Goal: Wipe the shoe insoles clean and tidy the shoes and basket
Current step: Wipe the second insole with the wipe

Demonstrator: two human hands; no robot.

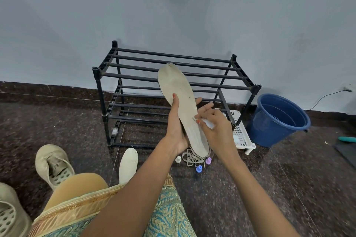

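My left hand [176, 121] grips a long beige insole [179, 90] from below, thumb across its face, toe end pointing up and away. My right hand [215, 129] pinches a small white wipe [208, 123] against the insole's right edge near the middle. A second, whiter insole [128, 163] lies on the floor by my knee. One beige shoe [53, 165] sits at the lower left and another shoe [9, 211] is cut off by the left edge. A white basket [240, 131] stands on the floor behind my right hand.
A black two-tier shoe rack [173, 86] stands against the wall. A blue bucket [277, 119] is to its right. Loose laces [190, 158] and small bottles, one white [178, 159], one blue [199, 168], one purple [208, 160], lie under the insole. A dark mat [346, 150] is far right.
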